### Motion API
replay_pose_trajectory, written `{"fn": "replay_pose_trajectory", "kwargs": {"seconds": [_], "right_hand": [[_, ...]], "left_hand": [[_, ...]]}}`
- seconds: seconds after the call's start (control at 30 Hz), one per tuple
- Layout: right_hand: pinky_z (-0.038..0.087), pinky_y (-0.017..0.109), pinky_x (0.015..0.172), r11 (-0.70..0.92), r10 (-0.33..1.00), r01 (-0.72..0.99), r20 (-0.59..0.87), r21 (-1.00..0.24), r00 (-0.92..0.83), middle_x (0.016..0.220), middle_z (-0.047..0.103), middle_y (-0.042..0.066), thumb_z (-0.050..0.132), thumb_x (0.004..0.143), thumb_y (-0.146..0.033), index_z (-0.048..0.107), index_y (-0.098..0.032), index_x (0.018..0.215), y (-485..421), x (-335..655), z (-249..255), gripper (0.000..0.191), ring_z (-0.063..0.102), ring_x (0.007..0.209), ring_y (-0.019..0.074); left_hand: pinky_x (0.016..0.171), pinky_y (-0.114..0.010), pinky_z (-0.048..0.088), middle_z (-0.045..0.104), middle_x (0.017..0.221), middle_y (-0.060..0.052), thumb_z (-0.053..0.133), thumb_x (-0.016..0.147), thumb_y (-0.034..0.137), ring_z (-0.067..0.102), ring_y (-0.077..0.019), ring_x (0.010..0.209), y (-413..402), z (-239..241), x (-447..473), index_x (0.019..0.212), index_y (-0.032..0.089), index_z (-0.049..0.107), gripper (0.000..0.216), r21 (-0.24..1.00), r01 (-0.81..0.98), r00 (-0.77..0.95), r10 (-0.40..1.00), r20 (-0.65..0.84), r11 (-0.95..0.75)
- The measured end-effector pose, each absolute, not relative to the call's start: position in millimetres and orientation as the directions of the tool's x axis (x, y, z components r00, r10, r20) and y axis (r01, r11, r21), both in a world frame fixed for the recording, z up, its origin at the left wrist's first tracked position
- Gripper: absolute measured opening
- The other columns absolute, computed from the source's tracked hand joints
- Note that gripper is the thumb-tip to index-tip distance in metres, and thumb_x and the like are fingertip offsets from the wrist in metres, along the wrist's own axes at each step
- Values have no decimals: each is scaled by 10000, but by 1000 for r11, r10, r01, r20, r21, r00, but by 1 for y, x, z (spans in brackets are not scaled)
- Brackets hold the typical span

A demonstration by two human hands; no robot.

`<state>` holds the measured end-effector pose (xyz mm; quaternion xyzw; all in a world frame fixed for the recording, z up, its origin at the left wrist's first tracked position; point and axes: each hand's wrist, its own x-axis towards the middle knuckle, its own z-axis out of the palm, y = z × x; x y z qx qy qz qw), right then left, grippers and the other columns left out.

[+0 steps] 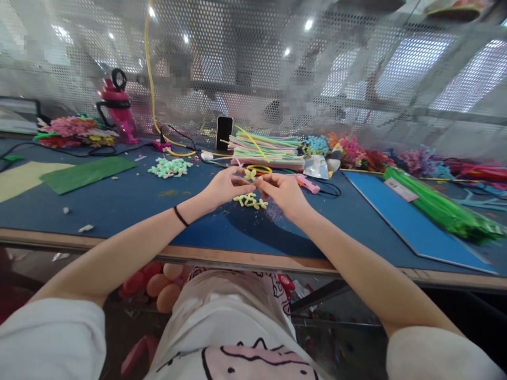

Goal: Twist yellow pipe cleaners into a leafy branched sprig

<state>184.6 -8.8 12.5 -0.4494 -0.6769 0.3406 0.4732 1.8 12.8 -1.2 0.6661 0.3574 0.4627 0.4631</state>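
Between my two hands, just above the blue table top, is a small yellow pipe-cleaner flower (250,174). My left hand (227,187) pinches it from the left, thumb and forefinger closed on its edge. From the right, my right hand (283,193) has its fingertips pressed together at the flower's lower right side. Right below the hands lies a small group of similar yellow flowers (250,200) on the table. Farther left is a pile of mint-green flowers (170,167). A pink-handled tool (309,184) lies just beyond my right hand.
Behind my hands lies a stack of pastel pipe cleaners (265,148), with a phone (224,133) propped beside it. A pink bottle (119,113) stands back left, near green sheets (87,173). At right, a bagged green bundle (443,206) rests on a blue board (400,216).
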Motion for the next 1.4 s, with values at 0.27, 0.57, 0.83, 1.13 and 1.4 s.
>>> {"fn": "replay_pose_trajectory", "kwargs": {"seconds": [0.27,0.57,0.83,1.13,1.4], "right_hand": [[455,261,624,325,944,161,309,-932,-116,725,655,22,734,719,-449,714,-143,831,-5,184,9,327,534,633,117],[410,261,596,303,942,159,270,-940,-201,651,633,21,756,699,-482,686,-134,710,-9,184,13,356,506,592,108],[436,267,629,312,936,148,278,-938,-215,724,700,44,774,704,-481,750,-135,793,-5,188,12,357,558,634,126],[400,260,580,363,930,235,336,-902,-148,680,669,31,738,743,-463,745,-124,799,-4,187,8,343,511,593,112],[440,263,651,358,928,78,344,-931,-145,707,657,7,749,729,-405,720,-144,842,-9,179,9,286,550,640,115]], "left_hand": [[704,-282,478,722,778,-52,747,752,468,627,-150,715,12,-3,-1,897,140,747,359,874,125,286,861,421,-469],[682,-258,468,711,795,-45,744,750,421,590,-123,682,15,-4,1,870,131,715,315,841,81,299,818,491,-535],[632,-237,412,666,748,-19,718,772,452,516,-93,630,11,-2,3,870,138,707,329,896,51,246,875,417,-441],[586,-233,342,632,704,5,780,689,449,454,-74,598,11,-5,5,801,128,711,346,967,-27,248,935,253,-254],[615,-222,366,575,685,17,730,732,382,465,-75,624,8,-1,8,765,138,655,257,969,-128,268,933,238,-211]]}}
